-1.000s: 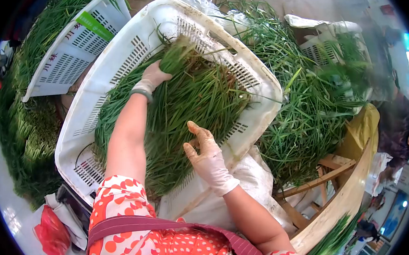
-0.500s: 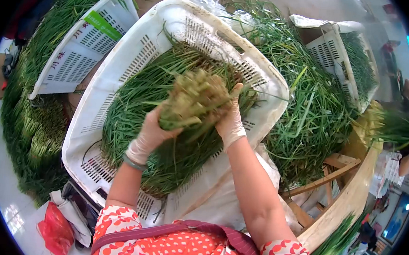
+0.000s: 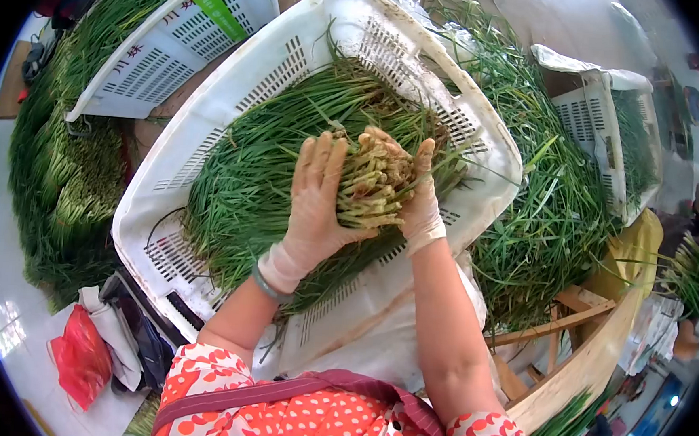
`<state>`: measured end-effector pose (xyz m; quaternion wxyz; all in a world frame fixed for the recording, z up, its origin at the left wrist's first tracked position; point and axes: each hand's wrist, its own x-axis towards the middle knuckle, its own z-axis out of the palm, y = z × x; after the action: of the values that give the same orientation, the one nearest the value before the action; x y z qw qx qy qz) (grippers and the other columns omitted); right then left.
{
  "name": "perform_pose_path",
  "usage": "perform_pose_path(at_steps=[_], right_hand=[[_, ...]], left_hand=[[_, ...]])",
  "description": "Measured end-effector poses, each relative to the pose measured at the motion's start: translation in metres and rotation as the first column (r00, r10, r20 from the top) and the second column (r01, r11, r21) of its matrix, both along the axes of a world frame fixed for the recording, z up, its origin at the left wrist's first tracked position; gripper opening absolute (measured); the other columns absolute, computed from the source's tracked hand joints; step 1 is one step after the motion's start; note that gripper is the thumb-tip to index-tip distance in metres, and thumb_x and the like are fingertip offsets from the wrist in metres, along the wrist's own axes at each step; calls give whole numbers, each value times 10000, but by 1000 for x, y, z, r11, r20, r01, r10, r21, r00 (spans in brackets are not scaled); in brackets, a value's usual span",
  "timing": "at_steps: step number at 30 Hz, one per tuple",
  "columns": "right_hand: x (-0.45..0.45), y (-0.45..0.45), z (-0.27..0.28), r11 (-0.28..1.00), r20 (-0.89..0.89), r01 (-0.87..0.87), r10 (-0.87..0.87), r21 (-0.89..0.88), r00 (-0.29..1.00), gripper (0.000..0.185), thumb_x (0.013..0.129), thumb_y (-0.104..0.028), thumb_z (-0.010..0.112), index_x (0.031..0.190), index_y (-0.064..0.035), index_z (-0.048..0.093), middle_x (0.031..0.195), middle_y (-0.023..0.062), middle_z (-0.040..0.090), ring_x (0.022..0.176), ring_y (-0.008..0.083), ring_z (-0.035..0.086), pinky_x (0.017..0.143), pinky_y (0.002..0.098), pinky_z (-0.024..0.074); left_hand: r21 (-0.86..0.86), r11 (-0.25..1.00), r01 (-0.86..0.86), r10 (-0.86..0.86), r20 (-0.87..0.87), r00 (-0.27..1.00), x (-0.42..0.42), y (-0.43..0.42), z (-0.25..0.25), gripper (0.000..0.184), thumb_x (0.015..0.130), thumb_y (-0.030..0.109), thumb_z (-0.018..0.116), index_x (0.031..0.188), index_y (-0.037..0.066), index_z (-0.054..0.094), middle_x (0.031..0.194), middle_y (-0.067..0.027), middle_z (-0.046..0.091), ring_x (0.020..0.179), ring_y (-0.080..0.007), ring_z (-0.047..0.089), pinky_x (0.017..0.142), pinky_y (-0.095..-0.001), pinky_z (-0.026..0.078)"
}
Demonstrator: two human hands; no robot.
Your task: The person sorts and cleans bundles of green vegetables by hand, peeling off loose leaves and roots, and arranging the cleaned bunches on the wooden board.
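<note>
A bundle of green stalks (image 3: 372,187), its pale root ends turned up toward the camera, is held between my two gloved hands above the white crate. On its left side my left hand (image 3: 315,207) presses with fingers stretched upward and thumb beneath the stalk ends. My right hand (image 3: 418,192) wraps the right side, thumb up, its fingers partly hidden by the bundle. Beneath lie more long green leaves (image 3: 248,162) in the perforated white crate (image 3: 161,136). The bundle's leafy ends are mostly hidden.
Another white crate (image 3: 144,78) of greens stands upper left, above stacked bundles (image 3: 83,199). Loose greens (image 3: 537,207) heap at right, beside a smaller crate (image 3: 595,122) and a wooden frame (image 3: 583,356). A red bag (image 3: 80,357) lies lower left. Another person's hand (image 3: 688,339) is far right.
My right hand came from empty to the bundle, and my left hand brought the bundle toward the crate's middle. The root ends now face up between both hands.
</note>
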<state>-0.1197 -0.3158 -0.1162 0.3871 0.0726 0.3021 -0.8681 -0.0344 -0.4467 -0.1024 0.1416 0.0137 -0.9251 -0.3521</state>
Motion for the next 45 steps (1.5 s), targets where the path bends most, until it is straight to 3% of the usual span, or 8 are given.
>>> perform_pose_path(at_steps=[13,15,17,19,21,30,39,45], right_hand=[[24,-15,36,930,-747,74,240,360,620,1265,379,-393,876,1395,-49,203,1441,93,227,1294,196,284,1065,331,229],[30,-23,37,852,-702,206,234,481,672,1042,488,-255,878,1337,-41,312,1376,95,354,1251,194,351,1042,321,278],[32,-25,28,877,-591,249,48,411,805,597,651,-83,781,1154,-25,464,1187,86,536,1044,158,526,921,287,428],[27,-14,32,813,-556,310,20,492,831,499,663,4,741,1097,-7,495,1108,81,573,973,142,559,862,268,467],[23,0,31,819,-496,364,-113,444,861,436,684,4,735,1061,-2,516,1056,100,595,923,160,581,832,277,485],[16,97,95,833,-521,455,-248,316,817,382,782,-198,630,1103,-18,527,988,86,592,902,191,571,864,355,478],[10,179,146,732,-442,680,-596,46,671,438,805,-254,603,1150,-6,500,1031,107,568,1009,226,514,955,395,405],[24,234,184,575,-393,816,-766,-65,508,282,805,-223,594,1001,-22,566,991,100,592,947,221,553,924,388,432]], left_hand=[[875,483,24,-162,63,985,0,12,-10,653,735,155,721,1294,76,390,1225,-68,495,1095,-158,495,943,-294,401],[854,-516,-67,59,113,992,-2,32,-7,385,888,209,518,1241,83,431,1180,-59,513,1074,-167,502,956,-291,389],[684,-716,-142,4,207,978,-13,40,-6,283,857,160,498,1120,56,477,1055,-77,542,1000,-194,524,910,-301,409],[854,502,-140,23,149,989,-12,46,-8,488,695,132,622,1141,26,454,1045,-143,525,1023,-275,500,907,-348,394],[292,954,-68,38,106,994,-10,51,3,683,633,153,676,1225,1,371,1109,-197,473,1100,-363,425,959,-418,326],[161,943,290,-324,266,908,29,25,23,1128,525,432,772,1389,48,157,1375,-192,285,1278,-391,253,1055,-462,190],[-240,948,208,41,741,670,141,-35,-136,1109,579,432,762,1413,99,111,1430,-147,206,1322,-357,174,1071,-461,164],[-206,954,217,23,773,634,124,-31,-84,931,683,348,707,1406,112,171,1454,-127,181,1334,-341,154,1087,-427,152]])
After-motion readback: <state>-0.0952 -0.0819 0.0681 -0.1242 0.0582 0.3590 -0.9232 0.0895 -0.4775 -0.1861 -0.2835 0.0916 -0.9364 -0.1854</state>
